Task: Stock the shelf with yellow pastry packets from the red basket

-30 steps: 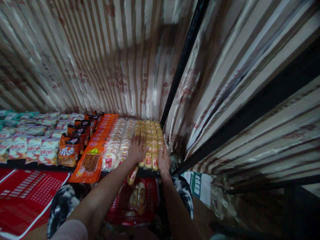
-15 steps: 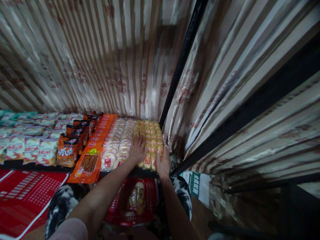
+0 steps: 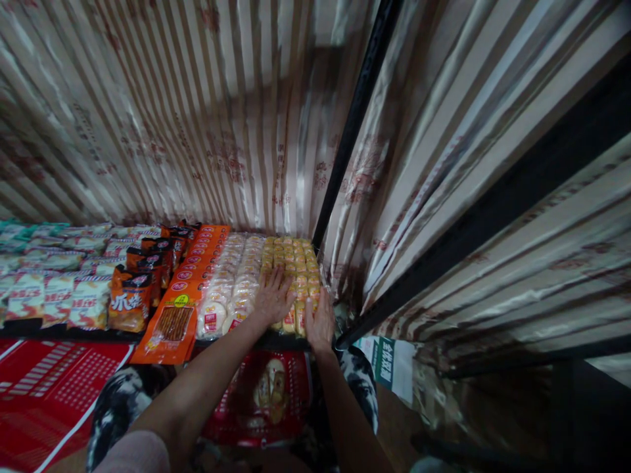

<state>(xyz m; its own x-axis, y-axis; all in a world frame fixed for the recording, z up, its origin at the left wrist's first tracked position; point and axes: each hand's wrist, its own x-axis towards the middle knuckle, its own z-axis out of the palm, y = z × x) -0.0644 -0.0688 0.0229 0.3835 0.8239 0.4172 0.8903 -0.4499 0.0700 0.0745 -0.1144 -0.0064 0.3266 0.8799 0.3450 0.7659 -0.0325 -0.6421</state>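
Observation:
Rows of small yellow wrapped snack packs [image 3: 300, 266] fill the right end of a low black shelf [image 3: 283, 341]. My left hand [image 3: 274, 295] lies flat over their left side, fingers spread, and hides some packs. Against their right front edge rests my right hand [image 3: 320, 318], fingers stretched out and pointing away from me; it grips nothing. Just left of the yellow packs are rows of round white wrapped cakes [image 3: 215, 316], partly behind my left forearm. Flat orange snack packets [image 3: 173, 322] overlap in a line beside those.
Orange-black bags [image 3: 129, 299] and white snack bags [image 3: 90, 301] stand farther left. A red basket [image 3: 261, 430] with a few packs sits between my knees; red printed material [image 3: 54, 387] lies lower left. Black posts [image 3: 348, 141] and a striped curtain [image 3: 236, 118] border the shelf.
Hardly anything differs: the view has shifted slightly, and the fingers of my left hand look a little more spread over the yellow packs. My right hand stays at their edge.

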